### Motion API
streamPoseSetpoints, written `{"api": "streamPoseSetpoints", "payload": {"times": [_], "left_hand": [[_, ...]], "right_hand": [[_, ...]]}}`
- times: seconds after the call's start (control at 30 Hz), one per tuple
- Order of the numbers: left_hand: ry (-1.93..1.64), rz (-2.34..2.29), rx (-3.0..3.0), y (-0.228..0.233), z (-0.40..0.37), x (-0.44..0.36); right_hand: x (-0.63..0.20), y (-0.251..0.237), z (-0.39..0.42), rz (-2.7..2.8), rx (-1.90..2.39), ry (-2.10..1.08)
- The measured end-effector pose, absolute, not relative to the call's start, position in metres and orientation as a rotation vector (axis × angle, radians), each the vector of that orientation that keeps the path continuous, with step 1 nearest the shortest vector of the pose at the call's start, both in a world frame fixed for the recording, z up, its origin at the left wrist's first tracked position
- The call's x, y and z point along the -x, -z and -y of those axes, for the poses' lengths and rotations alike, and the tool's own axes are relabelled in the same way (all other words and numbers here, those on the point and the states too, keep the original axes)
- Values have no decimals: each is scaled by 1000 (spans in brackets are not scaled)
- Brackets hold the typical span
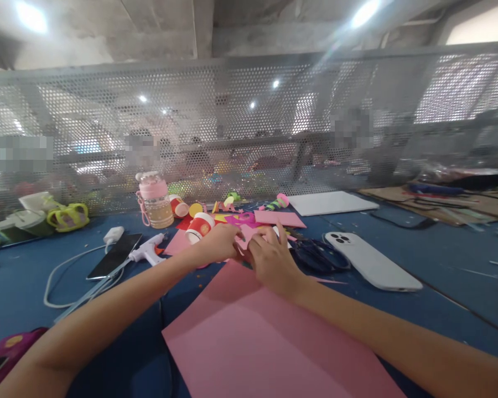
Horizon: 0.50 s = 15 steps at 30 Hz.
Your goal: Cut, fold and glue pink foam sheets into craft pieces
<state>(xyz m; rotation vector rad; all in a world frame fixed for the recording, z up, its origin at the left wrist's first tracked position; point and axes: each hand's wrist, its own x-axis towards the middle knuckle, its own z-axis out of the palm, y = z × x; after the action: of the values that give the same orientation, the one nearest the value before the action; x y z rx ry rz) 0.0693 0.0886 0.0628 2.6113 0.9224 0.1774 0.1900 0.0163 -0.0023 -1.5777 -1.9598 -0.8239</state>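
My left hand (pixel 222 242) and my right hand (pixel 269 254) meet at the centre with their fingertips close together. Both have curled, pinching fingers, and what they hold between them is too small and hidden to make out. One or two fingers of the right hand stick up. A large pink sheet of paper (pixel 269 337) spreads below my hands and under the right forearm. Just beyond the fingers are small pink paper pieces, and a red and white paper cup (pixel 200 227) lies tipped beside my left hand.
Left: a glue gun (pixel 148 250), a black phone (pixel 115 255) with charger, a pink-lidded bottle (pixel 154 202), and a yellow-green basket-like item (pixel 68 216). Right: dark-handled scissors (pixel 321 255), a white phone (pixel 371 260), a white board (pixel 332 203), and cardboard (pixel 435 204). A perforated metal screen (pixel 249 121) stands behind.
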Motion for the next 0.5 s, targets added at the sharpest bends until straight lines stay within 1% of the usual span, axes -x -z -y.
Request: {"api": "streamPoseSetpoints", "payload": {"times": [0.23, 0.5], "left_hand": [[-186, -914, -2593, -60, -92, -69], [-270, -1006, -2660, -61, -91, -70]], "right_hand": [[-189, 0, -16, 1949, 1557, 867], [-190, 0, -16, 1938, 1547, 924]]}}
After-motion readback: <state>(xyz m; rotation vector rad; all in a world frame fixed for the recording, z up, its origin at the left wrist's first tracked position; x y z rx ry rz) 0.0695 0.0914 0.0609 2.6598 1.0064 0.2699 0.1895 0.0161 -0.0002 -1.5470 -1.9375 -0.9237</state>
